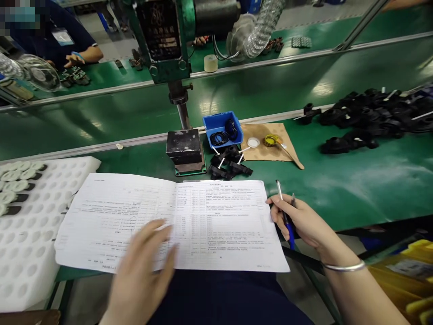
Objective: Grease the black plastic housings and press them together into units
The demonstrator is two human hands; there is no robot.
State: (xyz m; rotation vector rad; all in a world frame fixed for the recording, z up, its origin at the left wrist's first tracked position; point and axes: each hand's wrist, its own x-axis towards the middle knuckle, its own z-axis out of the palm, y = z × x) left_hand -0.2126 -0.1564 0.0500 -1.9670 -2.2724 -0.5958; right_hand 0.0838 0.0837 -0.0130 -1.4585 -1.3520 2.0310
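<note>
lying at the left, a white foam tray [37, 234] bears pale round parts [15, 186] along its far side. the blurred left hand [144, 271] is over the left page of an open booklet [216, 225], fingers spread; whether it touches the paper, i cannot tell. beyond the booklet stand a black block [184, 146] under the green press [162, 40], then a blue bin [223, 131] of black rings, with black parts [230, 162] just in front, and cardboard [257, 153] bearing a yellow pot [269, 140] and a brush [292, 155]. beside the booklet's right edge, the right hand [291, 214] pinches a blue-and-white pen [289, 230] between thumb and fingers. farther right lies a black heap [375, 115].
</note>
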